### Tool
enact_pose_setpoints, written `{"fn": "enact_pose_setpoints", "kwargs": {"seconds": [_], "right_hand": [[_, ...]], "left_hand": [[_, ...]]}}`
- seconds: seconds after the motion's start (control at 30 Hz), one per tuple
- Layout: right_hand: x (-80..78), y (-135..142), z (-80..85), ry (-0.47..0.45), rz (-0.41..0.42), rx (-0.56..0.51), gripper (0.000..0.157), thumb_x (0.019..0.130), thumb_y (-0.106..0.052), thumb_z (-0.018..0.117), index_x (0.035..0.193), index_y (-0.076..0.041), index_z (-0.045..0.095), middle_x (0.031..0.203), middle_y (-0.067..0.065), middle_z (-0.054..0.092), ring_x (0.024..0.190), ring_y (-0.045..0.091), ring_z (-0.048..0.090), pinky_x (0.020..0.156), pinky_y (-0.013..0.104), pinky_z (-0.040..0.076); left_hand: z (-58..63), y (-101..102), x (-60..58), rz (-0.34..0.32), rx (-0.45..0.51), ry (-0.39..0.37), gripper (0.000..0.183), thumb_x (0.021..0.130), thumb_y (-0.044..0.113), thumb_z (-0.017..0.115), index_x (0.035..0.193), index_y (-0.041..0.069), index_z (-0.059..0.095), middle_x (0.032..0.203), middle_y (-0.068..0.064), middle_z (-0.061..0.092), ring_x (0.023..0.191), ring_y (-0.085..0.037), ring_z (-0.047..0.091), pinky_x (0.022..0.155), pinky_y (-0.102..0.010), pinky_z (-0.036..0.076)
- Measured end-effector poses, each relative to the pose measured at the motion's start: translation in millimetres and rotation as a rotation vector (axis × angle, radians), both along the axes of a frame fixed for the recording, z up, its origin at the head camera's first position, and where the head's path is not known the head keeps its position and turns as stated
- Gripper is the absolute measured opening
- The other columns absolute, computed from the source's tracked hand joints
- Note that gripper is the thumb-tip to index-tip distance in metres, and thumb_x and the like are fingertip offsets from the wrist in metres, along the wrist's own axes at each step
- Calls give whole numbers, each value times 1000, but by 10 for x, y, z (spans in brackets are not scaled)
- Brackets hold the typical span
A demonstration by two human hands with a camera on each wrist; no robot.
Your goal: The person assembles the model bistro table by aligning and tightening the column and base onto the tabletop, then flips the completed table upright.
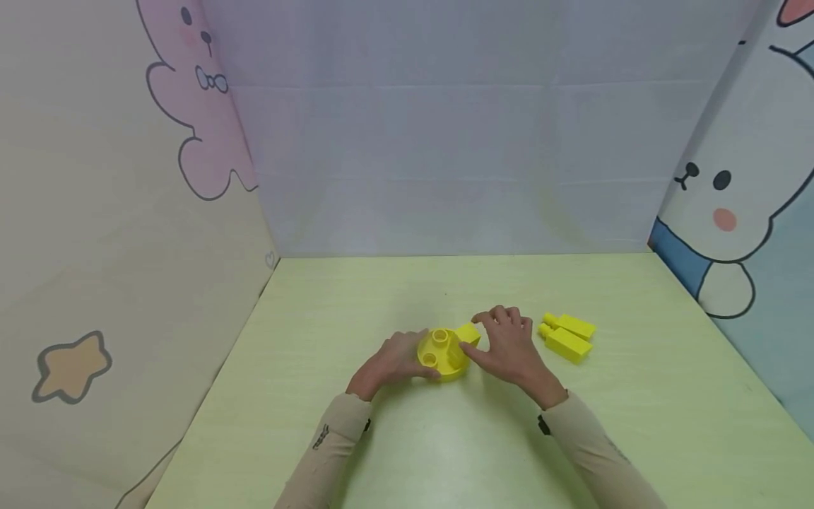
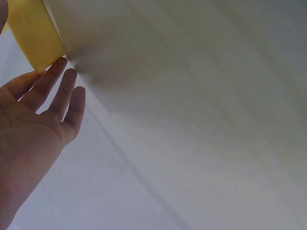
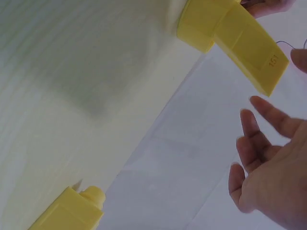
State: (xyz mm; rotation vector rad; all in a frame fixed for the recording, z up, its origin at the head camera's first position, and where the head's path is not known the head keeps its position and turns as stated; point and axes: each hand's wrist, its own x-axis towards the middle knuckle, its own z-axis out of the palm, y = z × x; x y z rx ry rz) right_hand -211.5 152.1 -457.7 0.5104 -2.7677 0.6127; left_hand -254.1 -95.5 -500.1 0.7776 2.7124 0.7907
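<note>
A round yellow base [image 1: 443, 375] with raised round sockets on top sits on the table. My left hand [image 1: 400, 355] grips it from the left, thumb at the near side. In the left wrist view, that hand's fingertips touch a yellow surface [image 2: 36, 33] with a small marking. A yellow block [image 1: 469, 332] stands tilted on the base's right side; the right wrist view shows its numbered end [image 3: 273, 62]. My right hand [image 1: 509, 348] is around this block, thumb and fingers spread, with a gap between fingertips and block in the right wrist view.
Two more yellow blocks [image 1: 568, 344] with round knobs lie side by side on the table, right of my right hand. The pale green table [image 1: 432, 452] meets a plain cloth wall [image 1: 432, 141] at the back and cartoon-printed cloth at both sides.
</note>
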Motion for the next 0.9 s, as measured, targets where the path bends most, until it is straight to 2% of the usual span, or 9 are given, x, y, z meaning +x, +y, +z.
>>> {"fn": "enact_pose_setpoints", "kwargs": {"seconds": [0.07,0.13,0.3,0.4,0.57,0.7,0.8,0.9], "right_hand": [[4,20,17,-21,54,-18,48,90,-35,75,125,-4,67,113,15,56,112,41,43,89,61,32],[6,34,25,-29,87,-14,46,91,-31,77,126,-3,66,111,14,56,109,39,44,87,59,34],[16,45,32,-6,69,49,44,89,-43,80,103,-4,63,91,6,57,85,28,49,74,43,43],[28,53,42,-14,68,55,48,89,-49,78,99,-5,61,86,3,58,77,23,49,67,38,44],[46,77,52,-11,109,46,41,92,-39,76,110,-4,66,97,8,62,86,24,55,73,40,49],[46,61,37,10,117,51,33,92,-33,77,103,-3,66,91,6,60,83,23,54,71,39,48],[48,38,15,27,103,55,35,92,-34,78,98,-3,64,85,3,56,78,22,52,67,37,46],[55,37,0,57,84,67,38,91,-38,78,99,-3,65,87,4,59,79,24,53,66,37,47]], "left_hand": [[7,0,3,-1,4,2,90,81,52,86,147,2,53,117,-8,68,94,-18,59,84,-38,49],[6,-1,3,0,9,-1,91,80,52,86,147,0,52,117,-9,68,94,-18,58,84,-38,49],[4,-1,2,11,17,-23,92,81,51,86,149,0,51,117,-8,68,91,-17,56,82,-36,48],[4,0,4,10,15,-22,91,81,52,86,148,1,51,116,-7,68,91,-17,56,81,-36,48],[15,10,15,6,6,-13,92,80,52,86,149,1,51,120,-9,68,96,-18,59,85,-37,49],[27,14,20,7,12,-15,91,81,51,86,149,1,50,119,-9,68,95,-19,59,85,-38,48],[27,17,19,9,16,-18,90,81,51,86,149,2,51,118,-8,68,94,-19,58,84,-38,48],[16,23,15,8,11,-11,91,81,50,86,149,0,51,120,-10,68,96,-19,59,84,-38,48]]}}
